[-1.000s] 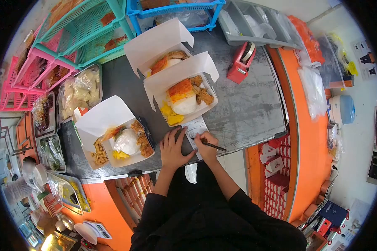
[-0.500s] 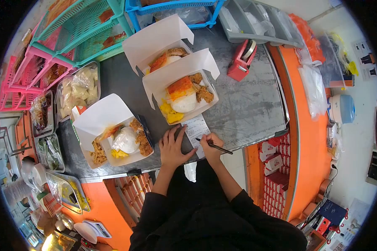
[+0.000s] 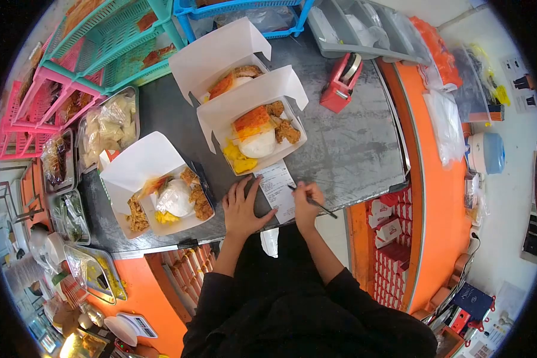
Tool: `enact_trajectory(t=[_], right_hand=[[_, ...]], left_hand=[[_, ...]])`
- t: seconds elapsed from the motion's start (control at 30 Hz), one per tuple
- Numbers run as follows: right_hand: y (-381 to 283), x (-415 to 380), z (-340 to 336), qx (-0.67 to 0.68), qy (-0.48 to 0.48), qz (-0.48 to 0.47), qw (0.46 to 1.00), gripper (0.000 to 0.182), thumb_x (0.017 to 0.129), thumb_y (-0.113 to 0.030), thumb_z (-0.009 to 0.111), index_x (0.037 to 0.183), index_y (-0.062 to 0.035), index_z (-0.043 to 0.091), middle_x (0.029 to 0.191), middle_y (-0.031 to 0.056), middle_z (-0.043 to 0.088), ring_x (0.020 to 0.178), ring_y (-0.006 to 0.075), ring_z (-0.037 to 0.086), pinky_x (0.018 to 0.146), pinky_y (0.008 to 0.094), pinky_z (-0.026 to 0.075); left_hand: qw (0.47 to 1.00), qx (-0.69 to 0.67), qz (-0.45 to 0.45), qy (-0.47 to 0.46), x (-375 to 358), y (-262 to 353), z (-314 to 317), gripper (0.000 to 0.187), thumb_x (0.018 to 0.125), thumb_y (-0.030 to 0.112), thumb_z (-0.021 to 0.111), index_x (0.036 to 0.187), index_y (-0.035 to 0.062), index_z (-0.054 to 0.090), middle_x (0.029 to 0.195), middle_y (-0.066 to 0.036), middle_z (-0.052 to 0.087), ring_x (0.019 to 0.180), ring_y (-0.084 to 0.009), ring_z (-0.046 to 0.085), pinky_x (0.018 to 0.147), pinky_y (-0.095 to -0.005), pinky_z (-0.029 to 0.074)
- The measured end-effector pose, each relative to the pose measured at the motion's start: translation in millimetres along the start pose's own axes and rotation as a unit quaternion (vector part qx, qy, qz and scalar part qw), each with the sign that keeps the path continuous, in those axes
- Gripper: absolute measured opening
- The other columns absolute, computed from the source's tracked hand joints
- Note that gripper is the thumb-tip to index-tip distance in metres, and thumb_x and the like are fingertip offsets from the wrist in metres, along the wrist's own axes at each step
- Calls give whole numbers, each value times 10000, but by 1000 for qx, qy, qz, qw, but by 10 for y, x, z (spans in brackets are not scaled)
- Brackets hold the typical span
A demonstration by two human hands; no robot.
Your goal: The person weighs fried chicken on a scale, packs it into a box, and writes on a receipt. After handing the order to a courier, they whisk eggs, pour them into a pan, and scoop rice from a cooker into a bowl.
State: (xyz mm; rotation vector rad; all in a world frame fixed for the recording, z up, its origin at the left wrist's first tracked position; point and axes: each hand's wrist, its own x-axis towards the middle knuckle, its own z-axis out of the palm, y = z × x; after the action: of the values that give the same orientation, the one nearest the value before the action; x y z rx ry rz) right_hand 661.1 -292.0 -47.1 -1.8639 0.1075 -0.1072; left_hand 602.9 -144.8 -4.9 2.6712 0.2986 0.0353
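Note:
A printed receipt [image 3: 277, 190] lies on the dark counter, in front of an open meal box. My left hand [image 3: 242, 207] rests flat at its left edge, fingers spread. In my right hand [image 3: 308, 204] is a slim black pen [image 3: 325, 210], held over the slip's right side with its tip near the paper. The nearest box [image 3: 275, 159] holds white rice, fried chicken, an orange-brown piece and yellow bits. Behind it stands another open box [image 3: 219, 49]. To the left of my left hand sits a third open box [image 3: 138, 161] with similar food.
A red tape dispenser [image 3: 342, 83] stands on the counter [image 3: 352, 143] at right. Green baskets [image 3: 110, 45], pink baskets [image 3: 53, 107] and a blue rack [image 3: 244, 15] line the back and left. A grey divided tray [image 3: 364, 30] sits behind. Red-and-white boxes [image 3: 392, 250] are stacked below.
My right hand has shifted slightly right and up with the pen, uncovering more of the receipt. The whole view has moved a little; my left hand stays beside the paper.

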Motion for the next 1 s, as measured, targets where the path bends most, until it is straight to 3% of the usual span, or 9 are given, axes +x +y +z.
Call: enact_trajectory(t=[0.17, 0.33, 0.43, 0.6, 0.7, 0.77, 0.87, 0.93, 1.0], right_hand=[[-219, 488, -455, 152, 99, 44, 982, 193, 842, -106, 555, 692, -65, 442, 544, -27, 473, 479, 38, 417, 422, 186, 311], [-262, 989, -982, -346, -169, 29, 923, 285, 744, -245, 659, 814, -4, 523, 707, 139, 584, 676, 269, 582, 603, 365, 455], [-381, 1098, -1043, -427, -213, -51, 877, 400, 728, -295, 671, 941, 19, 546, 865, 204, 595, 829, 341, 582, 704, 407, 456], [-1039, 1642, -195, -143, -119, -372, 909, 430, 752, -262, 648, 1043, 35, 542, 961, 232, 573, 884, 315, 586, 744, 375, 451], [-1288, 2043, 257, -44, -191, -304, 932, 408, 780, -219, 618, 1094, 24, 525, 1023, 226, 570, 956, 299, 574, 794, 354, 446], [-1354, 2273, 340, -146, -403, -98, 898, 354, 802, -129, 568, 1119, 15, 500, 1095, 192, 548, 1028, 339, 508, 870, 351, 405], [-732, 2094, 220, -67, -228, -303, 923, 281, 818, -43, 487, 1093, 13, 507, 1080, 184, 554, 1014, 343, 512, 851, 343, 410], [-896, 1803, -67, -59, -320, -187, 927, 276, 829, -25, 457, 1101, 15, 485, 1083, 188, 551, 1028, 345, 505, 855, 346, 404], [-376, 1617, 65, 40, -246, -322, 913, 293, 848, -39, 441, 1139, -8, 448, 1075, 202, 549, 1002, 351, 520, 845, 347, 412]], left_hand=[[1000, -9, 14, -3, -36, -30, 0, 816, 620, 556, 627, 1310, 205, 369, 1291, -46, 366, 1172, -272, 337, 935, -477, 270], [997, -70, 22, 3, -131, 5, -138, 749, 701, 469, 615, 1307, 110, 359, 1290, -122, 361, 1186, -318, 336, 957, -470, 268], [958, -236, -26, 159, -112, 155, -205, 637, 741, 104, 616, 1284, -26, 310, 1277, -225, 333, 1186, -368, 332, 981, -408, 289], [912, -230, -120, 319, 670, 337, -411, 677, 756, 103, 606, 1304, -49, 239, 1297, -239, 294, 1198, -376, 312, 975, -410, 297], [885, -148, -192, 398, 1019, 244, -592, 690, 765, 124, 610, 1302, -63, 219, 1245, -243, 338, 1143, -373, 368, 929, -401, 343], [867, -139, -288, 382, 1061, 164, -748, 578, 780, 126, 601, 1248, -74, 327, 1114, -234, 435, 1023, -369, 454, 857, -393, 382], [898, -107, -254, 344, 979, -39, -694, 393, 794, 119, 584, 1116, -76, 469, 992, -216, 485, 919, -364, 493, 805, -396, 389], [889, -122, -180, 404, 910, -48, -407, 206, 818, 81, 523, 947, -80, 513, 860, -237, 523, 814, -364, 541, 720, -398, 422], [890, -251, -206, 319, 729, 112, -242, 234, 855, 53, 464, 1050, -76, 462, 908, -250, 569, 882, -356, 578, 728, -376, 444]])
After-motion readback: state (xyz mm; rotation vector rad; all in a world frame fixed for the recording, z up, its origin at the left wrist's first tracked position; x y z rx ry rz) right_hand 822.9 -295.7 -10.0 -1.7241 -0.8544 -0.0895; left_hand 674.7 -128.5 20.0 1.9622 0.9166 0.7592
